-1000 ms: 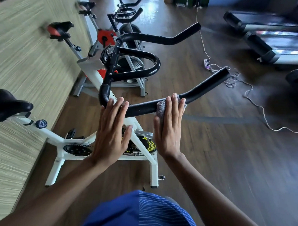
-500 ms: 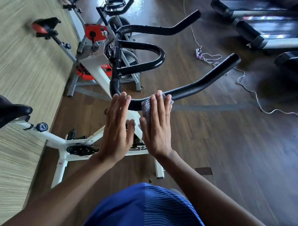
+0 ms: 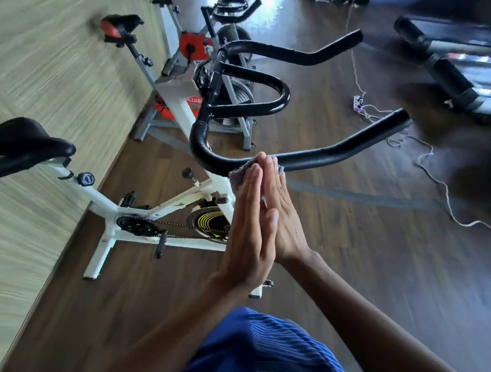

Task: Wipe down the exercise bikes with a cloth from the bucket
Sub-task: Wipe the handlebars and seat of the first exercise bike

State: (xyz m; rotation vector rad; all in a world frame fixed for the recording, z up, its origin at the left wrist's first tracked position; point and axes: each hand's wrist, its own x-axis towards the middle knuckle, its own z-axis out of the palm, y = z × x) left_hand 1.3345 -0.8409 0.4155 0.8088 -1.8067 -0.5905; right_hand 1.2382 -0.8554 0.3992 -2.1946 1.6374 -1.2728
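A: How do the fingers (image 3: 254, 183) lie?
B: Straight and close together. The left hand (image 3: 247, 236) and right hand (image 3: 287, 224) press palm to palm, with the grey cloth (image 3: 237, 172) sandwiched between them.
A: Where's the cloth?
B: Against the black handlebar (image 3: 324, 158) of the white bike (image 3: 105, 202). A second bike (image 3: 180, 98) stands at eleven o'clock.

The left hand (image 3: 251, 228) and right hand (image 3: 282, 215) stand palm to palm against the near handlebar (image 3: 338, 156), which runs bare toward 2 o'clock. At 12 o'clock the inner loop (image 3: 271, 85) and far bar (image 3: 286, 51) crowd the space. The white frame (image 3: 182, 197) and saddle (image 3: 24, 145) block 9 o'clock, with the wall (image 3: 47, 64) behind them. Open floor (image 3: 376, 262) lies at 4 o'clock, and a loose cord (image 3: 446, 189) trails at 3 o'clock.
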